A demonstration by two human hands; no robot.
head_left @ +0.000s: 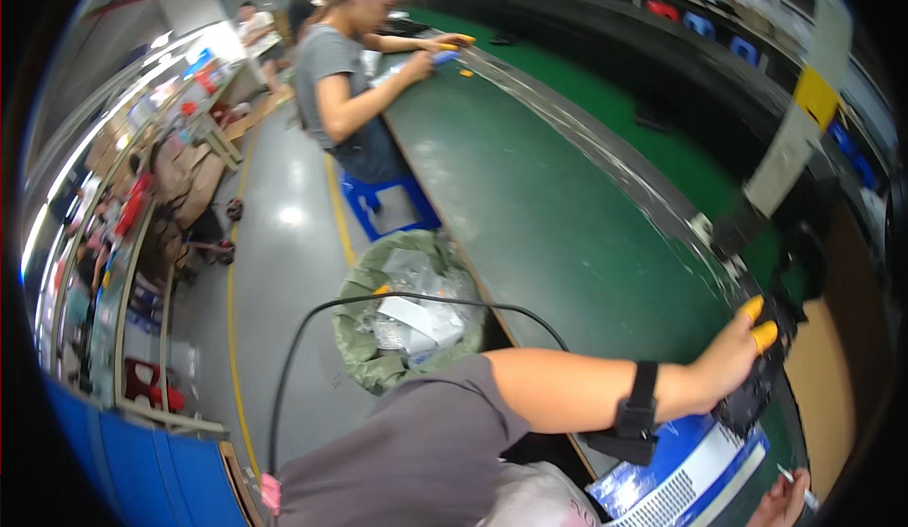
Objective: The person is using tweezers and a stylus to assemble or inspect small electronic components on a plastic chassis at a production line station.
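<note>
My left arm reaches across to the right, a black strap [637, 413] round its forearm. At its end my left hand [724, 361], with yellow covers on two fingertips, is closed round a dark black object [750, 399] whose kind is blurred. Low at the right edge, my right hand [781, 502] pinches a thin white pen-like stick [810, 499]. Between the arm and that hand lies a blue and white flat package [676, 480] with a grid pattern, partly covered by the strap.
A long green worktable [558, 201] runs away to the far left. Beside it stands a bin with a green liner [355, 347], full of clear plastic. A black cable [312, 314] arcs past it. A co-worker [345, 73] sits on a blue stool [378, 205]. Cardboard [832, 366] stands right.
</note>
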